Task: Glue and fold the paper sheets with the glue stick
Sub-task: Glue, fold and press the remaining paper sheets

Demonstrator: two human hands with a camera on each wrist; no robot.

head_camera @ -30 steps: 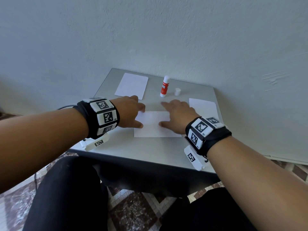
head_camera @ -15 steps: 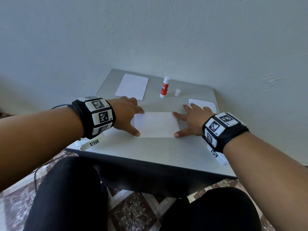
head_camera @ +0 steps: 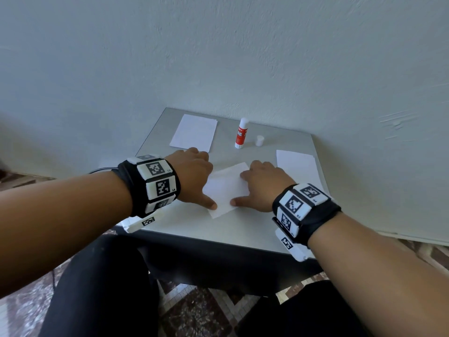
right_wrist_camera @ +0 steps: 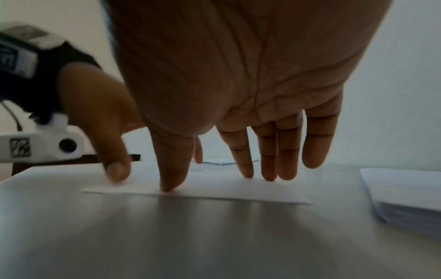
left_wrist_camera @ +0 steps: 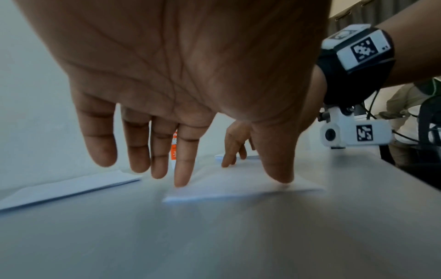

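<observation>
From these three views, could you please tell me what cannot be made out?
- Whether glue is on the folded sheet: head view, hidden under its top layer and both hands.
- Glue stick label: left wrist view, fingers cover it.
- Sheet count in the right stack: right wrist view, blurred and cut off.

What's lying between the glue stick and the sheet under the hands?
Nothing: bare table separates the glue stick from the sheet, per the head view.

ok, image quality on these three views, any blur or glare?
Head view: sharp, even light, no glare; glue stick label readable as print. Left wrist view: soft, table foreground smeared. Right wrist view: dim, left hand motion-blurred, faint sheen on table.
</observation>
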